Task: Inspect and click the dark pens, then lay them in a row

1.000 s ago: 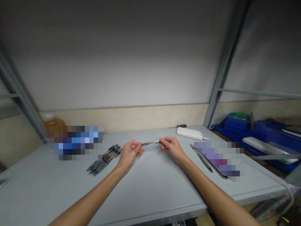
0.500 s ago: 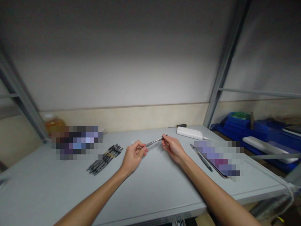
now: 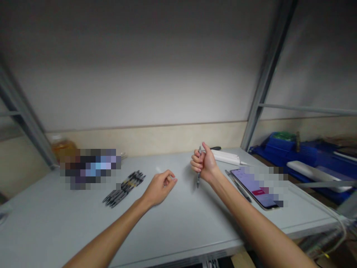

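In my right hand (image 3: 205, 163) a grey-and-black pen (image 3: 198, 181) stands nearly upright, raised over the table. The fingers wrap round its middle and the thumb points up beside its top end. My left hand (image 3: 163, 185) rests low over the tabletop with loosely curled fingers, a gap between thumb and forefinger and nothing seen in it. Left of it lies a row of several similar pens (image 3: 125, 189), side by side. Another pen (image 3: 240, 187) lies to the right, along the edge of a phone (image 3: 248, 182) with a lit screen.
A white power strip (image 3: 227, 157) with a cable and a dark-handled screwdriver (image 3: 215, 148) lie at the back of the grey table (image 3: 173, 230). A bottle of amber liquid (image 3: 64, 147) stands back left, behind a blurred-out patch. Metal posts (image 3: 259, 89) frame the table; blue bins (image 3: 281, 145) are beyond.
My left hand has let go of the pen. My right hand has turned, thumb up, and now grips the pen alone, swung from nearly level to upright.
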### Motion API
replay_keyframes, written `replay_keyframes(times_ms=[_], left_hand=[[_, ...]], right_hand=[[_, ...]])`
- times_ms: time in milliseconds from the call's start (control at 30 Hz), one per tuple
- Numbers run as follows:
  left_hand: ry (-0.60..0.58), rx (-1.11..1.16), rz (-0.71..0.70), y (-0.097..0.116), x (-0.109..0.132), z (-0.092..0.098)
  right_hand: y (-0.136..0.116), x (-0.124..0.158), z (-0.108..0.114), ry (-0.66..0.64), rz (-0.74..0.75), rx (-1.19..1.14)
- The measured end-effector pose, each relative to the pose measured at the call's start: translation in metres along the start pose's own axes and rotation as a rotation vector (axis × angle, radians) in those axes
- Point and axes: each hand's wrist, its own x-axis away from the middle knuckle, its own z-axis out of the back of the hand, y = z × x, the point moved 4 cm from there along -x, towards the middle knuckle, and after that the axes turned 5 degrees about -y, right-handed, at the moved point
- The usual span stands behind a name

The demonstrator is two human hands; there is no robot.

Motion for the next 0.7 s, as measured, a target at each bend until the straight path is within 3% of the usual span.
replay_keyframes(times_ms=[167,300,700], left_hand=[[-0.029,-0.047,0.008,0.0,0.0,-0.001],[-0.043,-0.07,0.016,-0.001,0.001,-0.001],[-0.087,-0.117,0.029,-0.002,0.001,-0.001]], right_hand=[[-0.004,0.002,-0.019,0.028,-0.017,0.01],[-0.006,0.004,-0.029,-0.035,-0.035,-0.009],[-0.005,0.005,-0.032,-0.11,-0.062,0.044]])
